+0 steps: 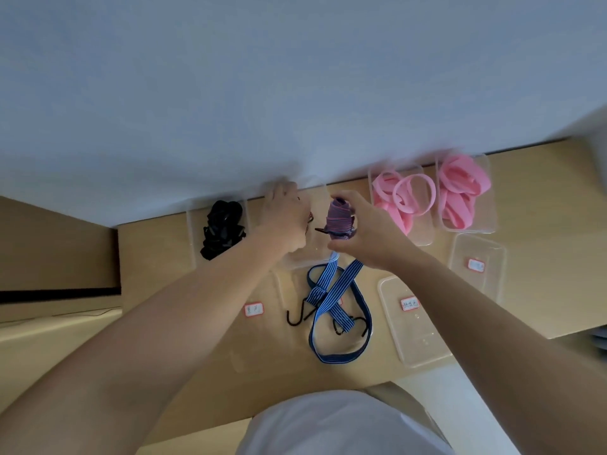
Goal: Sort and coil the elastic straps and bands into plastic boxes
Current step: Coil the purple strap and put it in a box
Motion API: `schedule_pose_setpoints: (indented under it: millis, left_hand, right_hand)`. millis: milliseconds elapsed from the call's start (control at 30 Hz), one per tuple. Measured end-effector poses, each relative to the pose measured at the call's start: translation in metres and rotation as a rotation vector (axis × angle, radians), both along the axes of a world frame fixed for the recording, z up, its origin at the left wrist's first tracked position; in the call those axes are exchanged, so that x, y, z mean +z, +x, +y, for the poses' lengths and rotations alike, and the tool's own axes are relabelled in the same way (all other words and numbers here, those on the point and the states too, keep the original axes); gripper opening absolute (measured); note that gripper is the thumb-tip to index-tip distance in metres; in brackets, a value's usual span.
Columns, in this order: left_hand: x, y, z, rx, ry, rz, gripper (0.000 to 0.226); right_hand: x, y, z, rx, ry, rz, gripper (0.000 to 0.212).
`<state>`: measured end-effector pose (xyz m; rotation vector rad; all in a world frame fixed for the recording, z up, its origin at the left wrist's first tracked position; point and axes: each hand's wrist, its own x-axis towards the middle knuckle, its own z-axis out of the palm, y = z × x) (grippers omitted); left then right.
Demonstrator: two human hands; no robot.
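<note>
While my right hand (368, 234) pinches the coiled purple-striped strap (340, 216) over the three o'clock side of the clear plastic box (295, 262), I judge the coil light, soft and springy, apt to unwind. I would grip across its wraps, not by the stiff black hook (320, 230). My left hand (285, 218), at nine o'clock, lies over the box; I cannot tell whether it grips anything.

Person: both forearms bare up to frame edge. Left hand (285, 221) and right hand (368, 234) bare. Plain white garment (341, 425) over torso, smooth fabric, rounded outline, lower centre.
</note>
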<state>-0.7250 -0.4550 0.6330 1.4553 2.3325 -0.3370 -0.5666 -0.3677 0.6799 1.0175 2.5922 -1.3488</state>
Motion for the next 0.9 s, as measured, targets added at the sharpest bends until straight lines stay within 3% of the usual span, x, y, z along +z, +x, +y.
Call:
schedule_pose_setpoints:
  millis: [333, 600, 767, 900]
  left_hand:
    - [-0.013, -0.008, -0.019, -0.002, 0.273, -0.014, 0.046]
    - [-0.012, -0.011, -0.044, 0.073, 0.403, 0.068, 0.062]
    - [-0.016, -0.013, -0.052, 0.13, 0.455, 0.009, 0.067]
    - [-0.021, -0.014, -0.055, 0.193, 0.534, -0.137, 0.064]
  right_hand:
    - [-0.012, -0.013, -0.013, -0.055, 0.077, -0.035, 0.058]
    - [-0.017, -0.028, -0.011, -0.136, 0.163, 0.029, 0.051]
    - [-0.021, -0.042, -0.015, -0.083, 0.266, -0.01, 0.074]
    - [-0.026, -0.058, -0.026, 0.009, 0.407, -0.101, 0.047]
